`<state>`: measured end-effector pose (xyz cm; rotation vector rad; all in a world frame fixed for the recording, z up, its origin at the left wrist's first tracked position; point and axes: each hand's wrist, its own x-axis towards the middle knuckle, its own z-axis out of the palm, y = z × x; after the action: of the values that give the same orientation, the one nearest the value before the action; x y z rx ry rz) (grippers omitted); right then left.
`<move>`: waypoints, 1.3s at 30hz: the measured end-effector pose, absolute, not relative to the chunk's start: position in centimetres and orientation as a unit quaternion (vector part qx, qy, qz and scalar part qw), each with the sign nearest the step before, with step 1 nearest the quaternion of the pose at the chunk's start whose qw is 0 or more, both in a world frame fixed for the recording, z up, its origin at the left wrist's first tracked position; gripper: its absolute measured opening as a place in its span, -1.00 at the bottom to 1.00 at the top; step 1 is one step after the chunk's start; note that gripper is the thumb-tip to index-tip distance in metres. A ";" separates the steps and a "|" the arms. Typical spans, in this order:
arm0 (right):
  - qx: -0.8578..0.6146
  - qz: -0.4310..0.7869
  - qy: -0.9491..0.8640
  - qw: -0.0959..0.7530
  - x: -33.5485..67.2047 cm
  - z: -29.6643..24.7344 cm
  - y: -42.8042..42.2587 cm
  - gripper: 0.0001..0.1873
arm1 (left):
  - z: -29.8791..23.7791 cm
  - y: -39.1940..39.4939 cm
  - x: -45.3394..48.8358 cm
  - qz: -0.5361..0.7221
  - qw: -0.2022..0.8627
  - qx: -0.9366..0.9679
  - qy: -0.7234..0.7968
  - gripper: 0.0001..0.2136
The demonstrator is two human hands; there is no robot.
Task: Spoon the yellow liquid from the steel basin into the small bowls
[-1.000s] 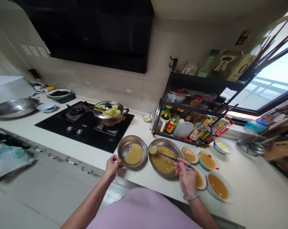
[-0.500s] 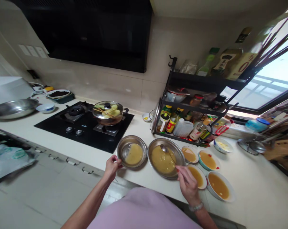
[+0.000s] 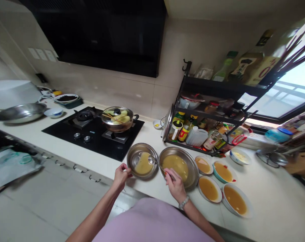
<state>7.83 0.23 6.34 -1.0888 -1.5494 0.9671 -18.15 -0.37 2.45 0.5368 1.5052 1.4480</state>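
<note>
My left hand (image 3: 122, 175) pinches the near left rim of the smaller steel bowl (image 3: 130, 158), which holds some yellowish liquid. In my right hand (image 3: 175, 185) is a metal spoon (image 3: 151, 160); its round head is over the smaller bowl, and the handle crosses the rims of both steel bowls. Close on the right stands the larger steel bowl (image 3: 194, 168), with more of the same liquid and pale bits in it. My right hand is above that bowl's near left side. Whether the spoon's head touches the liquid I cannot tell.
Several bowls of brownish liquid, such as the white bowl (image 3: 248, 205), stand to the right. Behind them is a black rack (image 3: 197, 114) of bottles. A lidded pan (image 3: 118, 126) sits on the black hob (image 3: 102, 148) at left, with a large steel pan (image 3: 21, 114) beyond.
My right hand has swung left, carrying the spoon from the larger steel bowl to over the smaller one. My left hand keeps its hold on the rim. The view has shifted slightly.
</note>
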 end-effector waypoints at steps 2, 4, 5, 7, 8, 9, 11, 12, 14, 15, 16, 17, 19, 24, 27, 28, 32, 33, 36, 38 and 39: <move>-0.470 0.421 -0.606 0.484 7.4 5.9 0.4 -0.68 | 2.2 -0.3 -18.2 0.591 0.474 0.223 0.613 -0.69; -0.501 0.449 -0.551 0.494 7.2 5.5 0.6 -0.60 | 2.1 -0.3 -18.2 0.593 0.474 0.224 0.611 -0.69; -0.514 0.462 -0.520 0.502 7.2 5.4 0.8 -0.56 | 2.1 -0.4 -18.2 0.594 0.473 0.223 0.611 -0.69; -0.529 0.481 -0.467 0.521 7.2 5.5 1.0 -0.49 | 2.2 -0.4 -18.2 0.596 0.473 0.218 0.611 -0.69; -0.531 0.486 -0.448 0.529 7.3 5.6 1.0 -0.47 | 2.3 -0.4 -18.1 0.595 0.474 0.215 0.613 -0.68; -0.531 0.490 -0.436 0.536 7.4 5.6 1.1 -0.46 | 2.4 -0.5 -18.1 0.593 0.474 0.212 0.615 -0.68; -0.526 0.494 -0.424 0.547 7.5 5.9 1.0 -0.44 | 2.7 -0.5 -18.0 0.590 0.475 0.208 0.618 -0.66; -0.523 0.495 -0.421 0.551 7.6 6.0 1.0 -0.44 | 2.9 -0.5 -18.0 0.589 0.475 0.207 0.620 -0.66; -0.520 0.493 -0.418 0.559 7.8 6.1 0.9 -0.44 | 3.0 -0.5 -18.0 0.589 0.474 0.207 0.621 -0.66; -0.519 0.491 -0.418 0.562 7.8 6.2 0.8 -0.45 | 3.1 -0.5 -18.0 0.589 0.474 0.208 0.621 -0.66; -0.519 0.489 -0.418 0.564 7.9 6.3 0.8 -0.46 | 3.0 -0.4 -18.1 0.590 0.473 0.208 0.621 -0.66; -0.519 0.487 -0.417 0.565 8.0 6.3 0.7 -0.47 | 3.0 -0.4 -18.1 0.590 0.472 0.209 0.620 -0.66; -0.521 0.485 -0.411 0.570 8.3 6.4 0.8 -0.48 | 2.8 -0.4 -18.1 0.590 0.471 0.212 0.620 -0.67; -0.511 0.493 -0.378 0.594 8.7 6.4 1.0 -0.52 | 2.6 -0.4 -18.2 0.584 0.467 0.216 0.628 -0.69; -0.499 0.504 -0.353 0.610 8.8 6.8 1.1 -0.53 | 2.8 -0.4 -18.2 0.582 0.468 0.215 0.629 -0.68; -0.497 0.507 -0.344 0.615 8.8 7.0 1.2 -0.54 | 2.9 -0.4 -18.2 0.582 0.470 0.214 0.628 -0.68; -0.500 0.506 -0.318 0.627 9.8 8.3 1.2 -0.55 | 2.9 -0.4 -18.2 0.585 0.472 0.210 0.625 -0.68; -0.502 0.503 -0.314 0.630 10.2 8.6 1.2 -0.55 | 2.9 -0.4 -18.2 0.585 0.472 0.210 0.625 -0.68; -0.513 0.487 -0.308 0.637 12.1 9.0 1.2 -0.54 | 2.6 -0.3 -18.3 0.586 0.472 0.209 0.624 -0.68; -0.525 0.469 -0.307 0.641 13.6 8.8 1.2 -0.54 | 2.5 -0.3 -18.3 0.587 0.470 0.210 0.625 -0.68; -0.533 0.456 -0.309 0.642 14.4 8.6 1.1 -0.54 | 2.5 -0.2 -18.3 0.588 0.469 0.211 0.625 -0.68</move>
<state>14.37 1.13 8.57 -1.2149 -0.7050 1.0405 -18.33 -0.24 2.50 0.5160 1.5312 1.4402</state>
